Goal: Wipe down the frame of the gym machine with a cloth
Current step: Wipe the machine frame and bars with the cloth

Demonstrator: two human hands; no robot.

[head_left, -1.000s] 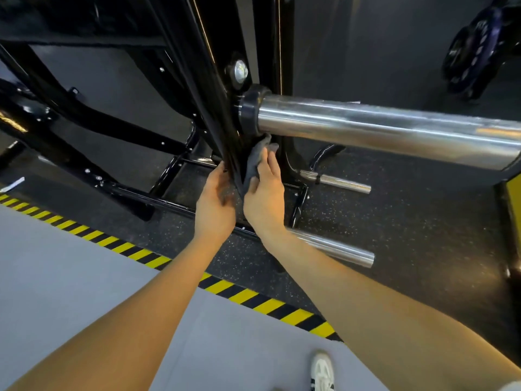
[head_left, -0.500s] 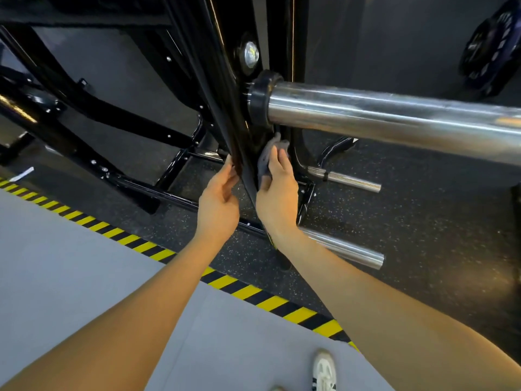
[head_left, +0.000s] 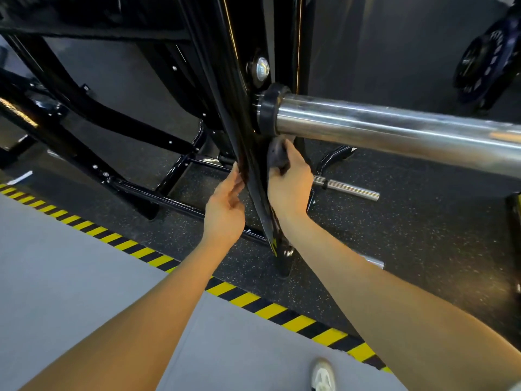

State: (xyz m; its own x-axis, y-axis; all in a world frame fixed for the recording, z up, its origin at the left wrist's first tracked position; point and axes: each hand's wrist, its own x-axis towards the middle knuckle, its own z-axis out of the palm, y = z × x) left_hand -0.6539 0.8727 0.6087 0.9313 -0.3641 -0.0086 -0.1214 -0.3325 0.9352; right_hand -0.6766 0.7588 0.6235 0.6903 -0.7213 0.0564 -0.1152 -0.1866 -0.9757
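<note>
We are wiping the black upright post (head_left: 248,153) of the gym machine, just under the chrome bar (head_left: 394,131). Our right hand (head_left: 290,184) is gripping the bunched grey cloth (head_left: 277,153), fingers curled around it, pressing it to the post at 3 o'clock. Our left hand (head_left: 225,207), fingers straight, is resting on the post at 9 o'clock. Next, we judge, the cloth needs sliding along the post with steady pressure.

The cloth (head_left: 277,155) is mostly hidden between the right hand (head_left: 289,183) and the frame (head_left: 248,153), its top tucked under the bar (head_left: 394,131). The bar runs off at 3 o'clock, and the shoe (head_left: 323,375) is cut at 6 o'clock. The left hand's (head_left: 225,210) fingertips vanish behind the frame's edge.
</note>
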